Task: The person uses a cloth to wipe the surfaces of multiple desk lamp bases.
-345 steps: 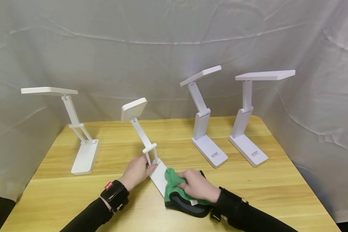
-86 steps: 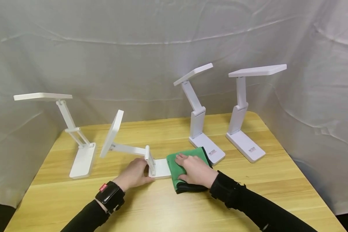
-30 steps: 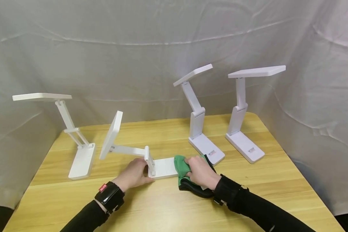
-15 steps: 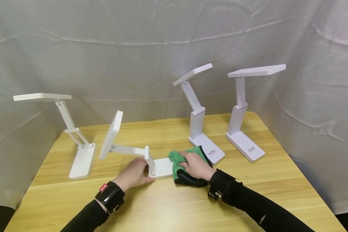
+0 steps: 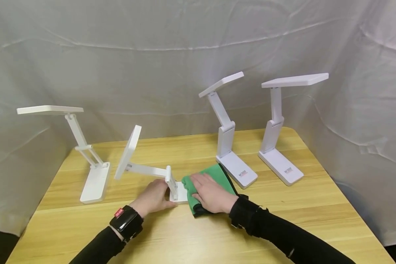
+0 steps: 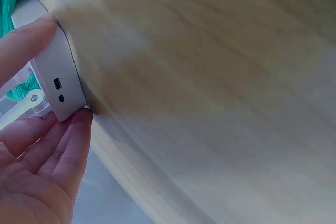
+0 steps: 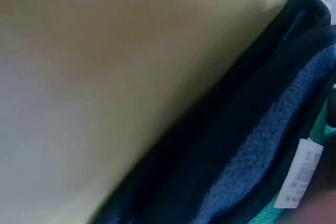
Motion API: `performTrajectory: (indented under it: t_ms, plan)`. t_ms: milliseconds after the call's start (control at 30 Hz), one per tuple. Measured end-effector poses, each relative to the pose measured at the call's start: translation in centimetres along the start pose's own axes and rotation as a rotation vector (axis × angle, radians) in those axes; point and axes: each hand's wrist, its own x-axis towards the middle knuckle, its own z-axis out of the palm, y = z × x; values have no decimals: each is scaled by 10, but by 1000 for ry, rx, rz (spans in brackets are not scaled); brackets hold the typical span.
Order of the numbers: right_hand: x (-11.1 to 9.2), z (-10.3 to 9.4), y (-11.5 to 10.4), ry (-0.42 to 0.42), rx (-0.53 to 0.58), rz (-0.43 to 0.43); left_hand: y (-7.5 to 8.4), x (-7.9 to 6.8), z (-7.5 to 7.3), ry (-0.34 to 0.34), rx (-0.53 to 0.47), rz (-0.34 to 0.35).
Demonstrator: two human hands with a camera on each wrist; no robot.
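Note:
A white folding desk lamp (image 5: pixel 146 169) stands at the table's middle, its head tilted to the left. My left hand (image 5: pixel 153 198) holds the hinge end of its base, thumb on the near side. In the left wrist view, thumb and fingers of the left hand (image 6: pixel 47 166) grip the base (image 6: pixel 63 66), whose end has two small ports. A green cloth with black edging (image 5: pixel 222 176) covers the base's right part. My right hand (image 5: pixel 214 194) presses on it, fingers extended toward the left. The right wrist view shows the folded dark side of the cloth (image 7: pixel 252 145) and a white label (image 7: pixel 299 177).
One white lamp (image 5: pixel 95 181) stands at the left. Two more, a middle-right lamp (image 5: pixel 235 168) and a far-right lamp (image 5: pixel 280 167), stand behind the cloth, the nearer base close to its edge. A grey curtain (image 5: pixel 171 80) hangs around the wooden table (image 5: pixel 283 220).
My right hand has slid the cloth left along the base, and its fingers have spread from bunching the cloth. The left hand stays put. Earlier the lamp stood at a different angle, head higher.

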Motion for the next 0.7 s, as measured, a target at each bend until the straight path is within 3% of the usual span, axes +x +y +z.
performTrajectory:
  t_ms: [200,400,567,700]
  plan:
    - [-20,6,0,61,31,-112,1,-2,-6,-23,16,2]
    - [-39,-7,3,118,90,-170,2,-1,-7,-30,17,-25]
    - [-53,-28,6,106,211,-132,-1,-1,-8,-28,21,36]
    - [-64,-40,7,166,422,-24,-6,-3,-15,-71,-20,67]
